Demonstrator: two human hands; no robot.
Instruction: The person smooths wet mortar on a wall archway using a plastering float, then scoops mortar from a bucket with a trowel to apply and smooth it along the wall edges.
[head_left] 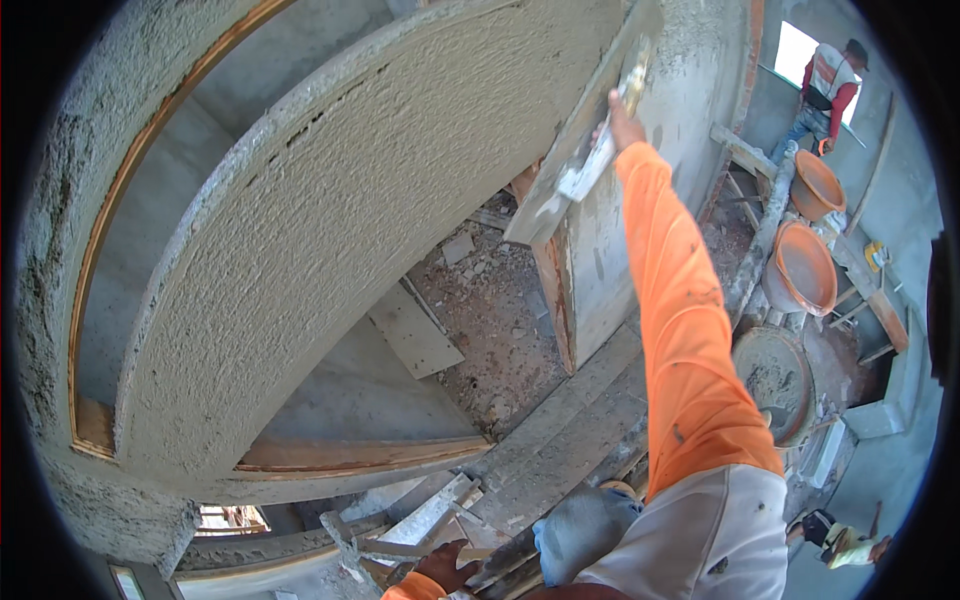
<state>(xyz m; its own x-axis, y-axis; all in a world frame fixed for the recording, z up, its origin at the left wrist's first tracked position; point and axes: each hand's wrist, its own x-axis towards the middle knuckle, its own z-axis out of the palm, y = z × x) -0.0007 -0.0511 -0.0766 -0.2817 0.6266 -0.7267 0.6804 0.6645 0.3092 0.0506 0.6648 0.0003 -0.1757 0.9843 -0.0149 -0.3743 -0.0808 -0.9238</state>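
My right hand (622,125), at the end of an orange sleeve, is closed round the pale handle of a long plastering float (576,145). The float's flat board is tilted, at the right end of a curved wall face coated in rough wet plaster (380,190). It overlaps the smoother grey wall (680,130) beside it; whether it presses on either surface I cannot tell. Low in the picture, my left hand (450,568) is beside some wooden pieces (400,548), its fingers apart and partly in shadow. Nothing shows in it.
Rubble (500,330) lies below the curved face, beside planks (570,410). At right stand orange tubs (802,265) and a round mortar container (775,380). One person (830,85) stands at the upper right; another (835,535) is at the lower right.
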